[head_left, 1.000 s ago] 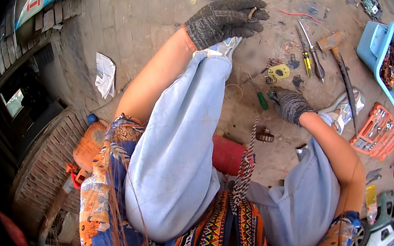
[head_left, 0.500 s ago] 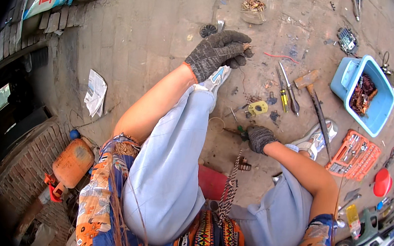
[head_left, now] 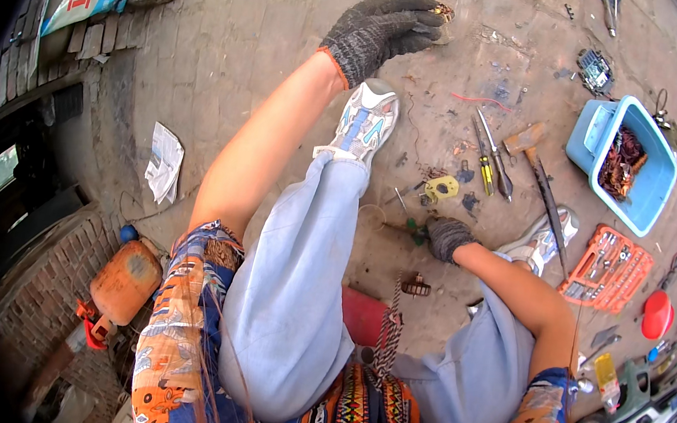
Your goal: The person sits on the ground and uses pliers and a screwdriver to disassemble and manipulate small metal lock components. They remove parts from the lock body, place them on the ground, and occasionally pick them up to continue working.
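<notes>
My left hand point(head_left: 385, 35), in a dark grey knitted glove with an orange cuff, reaches forward past my shoe. Its fingers are stretched over a clear bowl point(head_left: 448, 33), hiding most of it. Small copper-coloured pieces point(head_left: 442, 10) show at the fingertips. Low in the middle, my gloved right hand point(head_left: 447, 239) is closed around a green-handled tool point(head_left: 416, 230) that looks like pliers, its dark end pointing left. Beside that lie a yellow plate-like part point(head_left: 442, 188) and thin scraps of wire.
A hammer point(head_left: 539, 169), a yellow-handled screwdriver point(head_left: 485, 170) and a pointed tool point(head_left: 498, 163) lie right of centre. Beyond are a blue basin point(head_left: 584, 143) holding copper-coloured scrap, an orange socket set point(head_left: 609, 267) and a red bowl point(head_left: 658, 315). A folded newspaper point(head_left: 164, 162) lies left.
My left hand has moved forward from above my shoe to the clear bowl, and its fingers have straightened. My left knee and shoe have shifted slightly. The right hand stays where it was.
</notes>
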### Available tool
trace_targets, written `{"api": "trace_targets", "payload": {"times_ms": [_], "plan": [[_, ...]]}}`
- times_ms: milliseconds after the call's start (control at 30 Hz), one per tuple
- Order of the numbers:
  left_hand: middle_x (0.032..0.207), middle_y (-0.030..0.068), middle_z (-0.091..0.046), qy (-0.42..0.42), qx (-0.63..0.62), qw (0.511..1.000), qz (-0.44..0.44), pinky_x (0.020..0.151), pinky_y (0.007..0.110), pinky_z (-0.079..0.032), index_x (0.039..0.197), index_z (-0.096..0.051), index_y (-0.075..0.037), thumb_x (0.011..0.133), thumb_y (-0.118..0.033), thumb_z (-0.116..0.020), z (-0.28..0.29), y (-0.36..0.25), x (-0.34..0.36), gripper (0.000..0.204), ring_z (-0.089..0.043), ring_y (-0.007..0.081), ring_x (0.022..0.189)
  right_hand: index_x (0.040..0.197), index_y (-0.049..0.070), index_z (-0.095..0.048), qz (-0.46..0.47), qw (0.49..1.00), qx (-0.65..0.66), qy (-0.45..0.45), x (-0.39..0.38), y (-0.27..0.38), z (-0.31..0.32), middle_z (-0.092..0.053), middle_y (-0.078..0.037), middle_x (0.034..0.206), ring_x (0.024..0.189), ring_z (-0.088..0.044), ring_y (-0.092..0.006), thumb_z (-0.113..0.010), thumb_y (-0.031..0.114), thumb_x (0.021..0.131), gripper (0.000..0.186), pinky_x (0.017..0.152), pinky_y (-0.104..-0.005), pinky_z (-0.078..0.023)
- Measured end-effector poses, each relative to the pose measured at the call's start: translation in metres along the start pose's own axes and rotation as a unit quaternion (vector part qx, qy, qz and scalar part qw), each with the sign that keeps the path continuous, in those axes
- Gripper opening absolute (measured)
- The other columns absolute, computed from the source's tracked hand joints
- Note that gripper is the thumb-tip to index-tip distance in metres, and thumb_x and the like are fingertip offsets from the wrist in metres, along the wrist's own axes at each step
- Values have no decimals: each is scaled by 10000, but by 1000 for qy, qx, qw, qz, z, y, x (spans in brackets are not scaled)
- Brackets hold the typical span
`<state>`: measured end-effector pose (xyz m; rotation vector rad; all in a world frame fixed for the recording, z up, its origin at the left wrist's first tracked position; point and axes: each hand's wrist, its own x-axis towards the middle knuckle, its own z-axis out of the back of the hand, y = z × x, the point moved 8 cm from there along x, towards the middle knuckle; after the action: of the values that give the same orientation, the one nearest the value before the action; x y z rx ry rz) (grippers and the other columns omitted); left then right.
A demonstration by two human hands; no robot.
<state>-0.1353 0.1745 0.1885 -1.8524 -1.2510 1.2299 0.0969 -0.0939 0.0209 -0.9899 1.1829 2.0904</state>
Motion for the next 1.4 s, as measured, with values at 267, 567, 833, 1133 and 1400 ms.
{"api": "trace_targets", "payload": {"times_ms": [267,567,833,1133,1400], "plan": [[1171,150,-601,73,14,997,3,939,336,-498,1237,-516,34,884,-48,-533,-27,4,-41,362,-596,252,1080,1056,-1,-580,38,999,-26,17,0,4,-8,-640,-230,997,940,-624,-373,-577,101,738,334,794,-443,-503],[1050,79,-658,75,223,957,168,802,265,-521,1136,-616,-40,904,-103,-560,-12,104,-68,247,-637,147,903,963,27,-695,109,979,-90,146,-12,6,-42,-660,-206,971,930,-638,-347,-607,189,744,286,788,-419,-515],[937,42,-664,188,413,872,183,612,262,-514,1134,-622,-108,871,-230,-632,-40,189,-64,290,-617,101,670,1058,45,-628,-18,1000,-8,-1,-24,-52,31,-635,-209,987,935,-604,-361,-565,235,803,324,835,-426,-478],[1114,99,-594,210,634,742,-59,880,418,-453,1089,-619,-138,839,-180,-569,-42,214,-65,259,-565,312,1024,1133,82,-586,-32,965,79,-249,-40,-75,78,-624,-174,1051,961,-605,-327,-589,250,839,338,842,-413,-479],[1032,92,-606,273,669,690,-46,859,417,-458,1043,-628,-141,845,-218,-570,-36,227,-69,221,-577,306,979,1247,153,-513,75,967,-37,-243,-2,-26,68,-496,-151,1247,1056,-559,-321,-641,232,810,462,881,-394,-481]]}}
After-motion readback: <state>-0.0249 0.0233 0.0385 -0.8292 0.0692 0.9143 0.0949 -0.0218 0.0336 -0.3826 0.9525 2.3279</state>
